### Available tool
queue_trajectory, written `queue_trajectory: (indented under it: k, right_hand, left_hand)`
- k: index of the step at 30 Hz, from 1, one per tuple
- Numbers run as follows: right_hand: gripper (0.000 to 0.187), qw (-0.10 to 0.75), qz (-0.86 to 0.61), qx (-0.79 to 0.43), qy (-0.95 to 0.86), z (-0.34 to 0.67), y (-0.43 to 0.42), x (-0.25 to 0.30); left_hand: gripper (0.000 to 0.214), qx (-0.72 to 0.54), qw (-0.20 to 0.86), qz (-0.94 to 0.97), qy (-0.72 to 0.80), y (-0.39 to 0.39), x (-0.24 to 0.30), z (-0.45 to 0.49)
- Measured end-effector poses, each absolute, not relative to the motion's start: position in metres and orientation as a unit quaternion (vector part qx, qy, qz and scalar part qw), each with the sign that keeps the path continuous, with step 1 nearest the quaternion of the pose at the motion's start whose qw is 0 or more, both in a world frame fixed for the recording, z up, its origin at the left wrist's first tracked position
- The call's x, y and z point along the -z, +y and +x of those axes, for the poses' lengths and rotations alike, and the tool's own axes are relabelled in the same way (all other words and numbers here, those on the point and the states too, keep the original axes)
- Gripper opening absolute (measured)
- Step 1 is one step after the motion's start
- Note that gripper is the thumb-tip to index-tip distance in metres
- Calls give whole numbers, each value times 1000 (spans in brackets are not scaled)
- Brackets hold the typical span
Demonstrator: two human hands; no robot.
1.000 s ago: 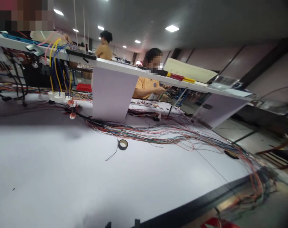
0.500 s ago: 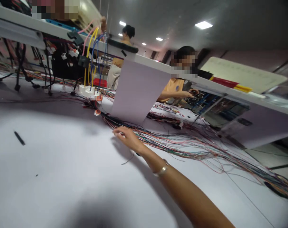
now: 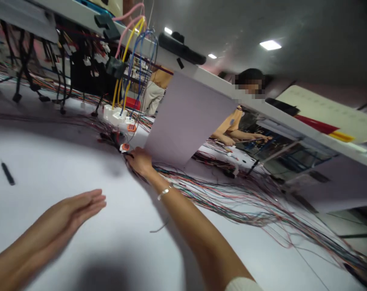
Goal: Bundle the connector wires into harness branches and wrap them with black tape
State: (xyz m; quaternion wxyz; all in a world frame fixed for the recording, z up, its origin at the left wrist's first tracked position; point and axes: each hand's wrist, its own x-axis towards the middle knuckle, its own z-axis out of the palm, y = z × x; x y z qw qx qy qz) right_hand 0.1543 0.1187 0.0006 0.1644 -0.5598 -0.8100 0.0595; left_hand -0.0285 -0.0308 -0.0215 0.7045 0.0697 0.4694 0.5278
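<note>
The wire bundle (image 3: 231, 202) lies across the white table (image 3: 44, 161), narrowing toward 11 o'clock and fanning out toward 4 o'clock. On my feed, the right hand (image 3: 140, 161) is curled down on its narrow end, just beside an orange connector (image 3: 125, 147). Its fingers are tucked out of sight, so I cannot tell whether it grips. The left hand (image 3: 71, 210) is open and flat at 8 o'clock, touching no wires. A white shelf (image 3: 219, 85) partly blocks a co-worker, whose forearms (image 3: 240, 135) show at 2 o'clock.
</note>
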Motion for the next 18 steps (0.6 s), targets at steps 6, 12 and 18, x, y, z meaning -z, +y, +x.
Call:
queue_trajectory:
  k: [6, 12, 18]
  right_hand:
    - [34, 232, -475, -82, -845, 170, 93, -12]
    - [26, 255, -494, -61, -829, 201, 135, -37]
    - [43, 254, -355, -100, -894, 216, 25, -44]
  left_hand:
    - [14, -577, 702, 111, 403, 52, 8, 0]
    - [21, -574, 706, 157, 383, 20, 1, -7]
    - [13, -553, 706, 185, 402, -50, 1, -32]
